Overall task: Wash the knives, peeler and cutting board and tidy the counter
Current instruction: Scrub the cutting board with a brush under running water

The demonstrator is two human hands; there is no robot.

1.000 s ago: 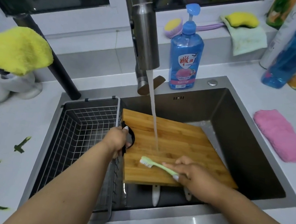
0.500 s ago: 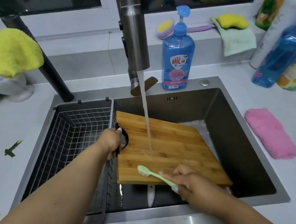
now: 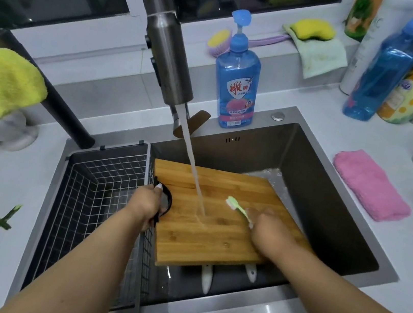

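A bamboo cutting board (image 3: 203, 239) lies tilted in the steel sink (image 3: 322, 200) under water running from the tap (image 3: 170, 51). My left hand (image 3: 148, 205) grips the black ring handle on the board's left edge. My right hand (image 3: 269, 227) holds a pale green toothbrush (image 3: 238, 207) with its bristles down on the board's right half. Two white handles (image 3: 206, 279) stick out from under the board's near edge; what they belong to is hidden.
A wire drain basket (image 3: 98, 193) fills the sink's left part. A blue soap bottle (image 3: 236, 80) stands behind the sink. A pink cloth (image 3: 370, 184) lies on the counter at right, green peel scraps (image 3: 7, 217) at left. Bottles (image 3: 384, 67) crowd the back right corner.
My right hand has moved the toothbrush from the board's near left area up and to the right of the water stream. My left hand keeps its grip on the handle.
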